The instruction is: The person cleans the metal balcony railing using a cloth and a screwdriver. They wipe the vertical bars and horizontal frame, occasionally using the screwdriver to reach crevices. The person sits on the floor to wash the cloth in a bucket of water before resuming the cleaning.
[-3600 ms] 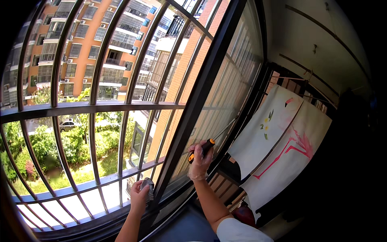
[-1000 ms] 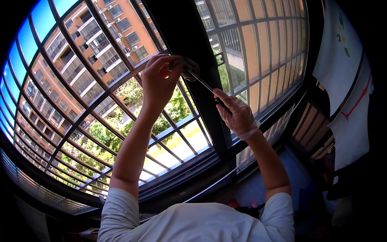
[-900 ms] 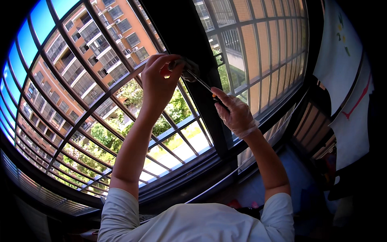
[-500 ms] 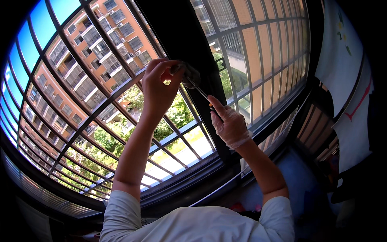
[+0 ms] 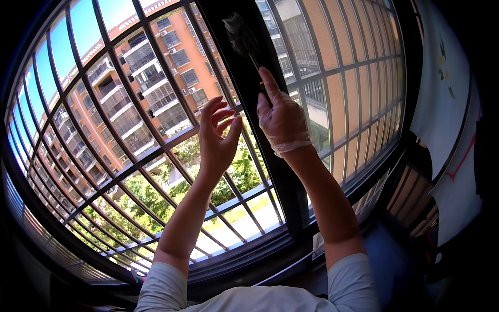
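Note:
My right hand, in a thin clear glove, grips a slim metal-shafted tool with its index finger stretched along it. A bit of orange shows at the tool's handle, which the hand mostly hides. Dark grey cloth is bunched around the tool's far end, up against the dark upright window frame. Lower and to the left, my bare left hand is raised before the window bars. Its fingers are bent and apart, holding nothing.
Metal bars cover the window, with an orange apartment building and green trees beyond. A sliding pane's lower rail runs along the right. White fabric hangs at the far right. A pale cable crosses below the sill.
My left hand has come off the dark cloth and dropped lower. My right hand has moved up, carrying the tool and cloth higher along the frame. The view has shifted slightly.

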{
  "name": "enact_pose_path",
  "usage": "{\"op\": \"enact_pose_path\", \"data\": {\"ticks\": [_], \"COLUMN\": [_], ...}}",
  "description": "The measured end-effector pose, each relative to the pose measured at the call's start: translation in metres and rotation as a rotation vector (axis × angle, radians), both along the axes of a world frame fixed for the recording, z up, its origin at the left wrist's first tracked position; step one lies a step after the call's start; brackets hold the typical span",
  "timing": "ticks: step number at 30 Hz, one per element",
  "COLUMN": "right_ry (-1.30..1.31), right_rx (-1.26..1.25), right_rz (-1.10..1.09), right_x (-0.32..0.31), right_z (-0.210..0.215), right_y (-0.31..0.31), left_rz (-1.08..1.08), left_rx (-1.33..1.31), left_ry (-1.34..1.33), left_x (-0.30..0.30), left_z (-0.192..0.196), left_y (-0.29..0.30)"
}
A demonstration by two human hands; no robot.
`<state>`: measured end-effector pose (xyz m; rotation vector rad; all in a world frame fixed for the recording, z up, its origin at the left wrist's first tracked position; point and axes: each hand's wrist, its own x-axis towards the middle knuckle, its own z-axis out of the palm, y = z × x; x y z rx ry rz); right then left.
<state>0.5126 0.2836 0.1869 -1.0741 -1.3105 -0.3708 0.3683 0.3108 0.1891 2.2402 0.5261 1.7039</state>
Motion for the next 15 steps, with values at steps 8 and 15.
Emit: {"op": "enact_pose_path", "data": {"ticks": [8, 15], "right_ry": [-0.117, -0.157], "right_rx": [0.083, 0.141], "right_rz": [0.041, 0.047], "right_x": [0.007, 0.014], "right_z": [0.029, -0.050], "right_y": [0.008, 0.004], "left_rz": [-0.184, -0.313], "left_rx": [-0.355, -0.378], "left_ry": [0.161, 0.159], "left_x": [0.009, 0.023], "left_z": [-0.045, -0.043], "left_y": [0.033, 0.019]}}
